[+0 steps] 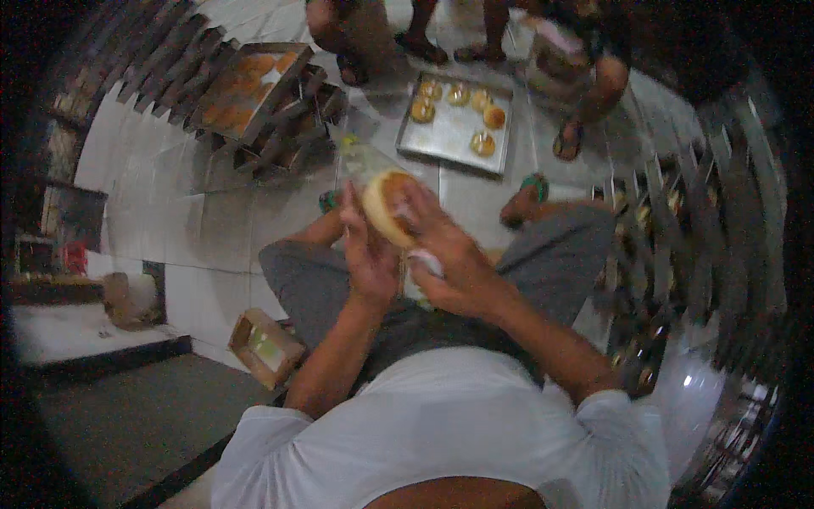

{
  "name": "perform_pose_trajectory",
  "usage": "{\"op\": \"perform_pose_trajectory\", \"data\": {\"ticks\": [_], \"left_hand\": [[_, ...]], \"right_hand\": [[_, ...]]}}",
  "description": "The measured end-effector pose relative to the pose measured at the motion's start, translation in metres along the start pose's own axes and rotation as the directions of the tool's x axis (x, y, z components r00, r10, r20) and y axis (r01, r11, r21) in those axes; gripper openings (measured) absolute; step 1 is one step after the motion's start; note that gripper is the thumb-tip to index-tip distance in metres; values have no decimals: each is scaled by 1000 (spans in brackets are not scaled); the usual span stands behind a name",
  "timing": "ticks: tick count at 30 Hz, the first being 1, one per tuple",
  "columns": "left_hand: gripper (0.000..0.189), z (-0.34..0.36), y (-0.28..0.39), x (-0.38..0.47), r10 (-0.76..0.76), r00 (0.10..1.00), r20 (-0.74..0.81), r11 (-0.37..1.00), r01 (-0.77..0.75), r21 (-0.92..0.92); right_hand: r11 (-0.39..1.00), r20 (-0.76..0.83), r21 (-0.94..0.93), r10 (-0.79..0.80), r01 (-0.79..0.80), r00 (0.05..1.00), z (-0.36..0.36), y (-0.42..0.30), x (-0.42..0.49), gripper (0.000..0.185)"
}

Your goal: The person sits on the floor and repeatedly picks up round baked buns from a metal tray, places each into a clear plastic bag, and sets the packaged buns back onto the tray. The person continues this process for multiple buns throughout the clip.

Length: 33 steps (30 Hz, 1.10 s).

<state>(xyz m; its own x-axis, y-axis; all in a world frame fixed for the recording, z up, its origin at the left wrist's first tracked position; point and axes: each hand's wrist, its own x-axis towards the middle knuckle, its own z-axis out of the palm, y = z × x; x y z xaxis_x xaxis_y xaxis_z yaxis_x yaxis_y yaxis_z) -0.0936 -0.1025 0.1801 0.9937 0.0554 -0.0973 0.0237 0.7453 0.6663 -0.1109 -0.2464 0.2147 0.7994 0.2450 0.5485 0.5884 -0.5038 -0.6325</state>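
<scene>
A round bun [384,210] with a browned top sits tilted between my two hands, above my lap. My right hand [455,261] lies over its browned top, fingers spread across the crust. Along its pale left side rests my left hand [369,254], with fingers pointing up. A clear plastic bag [365,158] with a yellow-green mark extends beyond the bun; blur hides whether the bun is inside it. Under my right palm shows a small pinkish-white object [426,262], too blurred to name. On the floor ahead lies a metal tray [451,137] holding several wrapped buns.
At the left, a tray of browned buns [238,95] tops a stack of dark trays [286,137]. A cardboard box [267,350] stands by my left knee. More stacked trays [680,254] line the right side. Other people's feet [480,54] are beyond the floor tray.
</scene>
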Motion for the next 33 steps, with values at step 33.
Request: {"op": "perform_pose_trajectory", "data": {"ticks": [33], "left_hand": [[93, 24, -39, 15, -631, 579, 516, 547, 804, -233]], "right_hand": [[919, 46, 73, 385, -387, 922, -74, -17, -40, 17]]}}
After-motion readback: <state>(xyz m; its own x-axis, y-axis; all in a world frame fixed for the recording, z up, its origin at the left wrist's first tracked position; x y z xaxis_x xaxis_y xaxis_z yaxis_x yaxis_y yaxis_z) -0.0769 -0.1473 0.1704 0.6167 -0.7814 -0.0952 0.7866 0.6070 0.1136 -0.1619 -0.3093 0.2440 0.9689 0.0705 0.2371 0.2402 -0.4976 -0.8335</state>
